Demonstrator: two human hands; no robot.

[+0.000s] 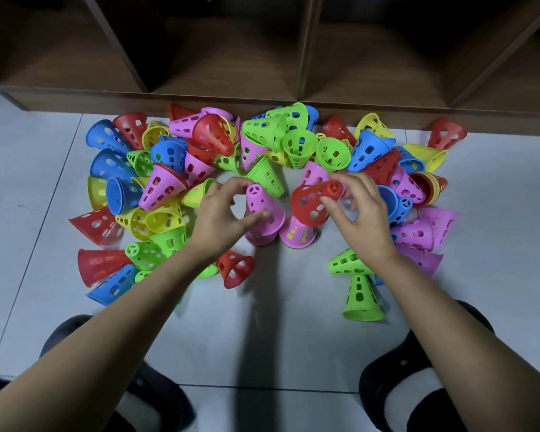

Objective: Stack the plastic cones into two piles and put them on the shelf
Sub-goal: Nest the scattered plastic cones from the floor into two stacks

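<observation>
Right before the wooden shelf (262, 101), loose plastic cones (166, 188) litter the floor (278, 338). The left hand (220, 213) curls its fingers round an upright pink cone (267, 207). The right hand (362, 219) pinches a tilted red cone (309, 201) by its narrow end, just above a second pink cone (296, 235).

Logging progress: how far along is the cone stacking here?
Early. Done: a first pile and second pile, both pink-topped, stand started. In hand: the left hand grips the first pile; the right hand holds a red cone over the second. Left: loose cones on the floor; none shows on the shelf.
</observation>
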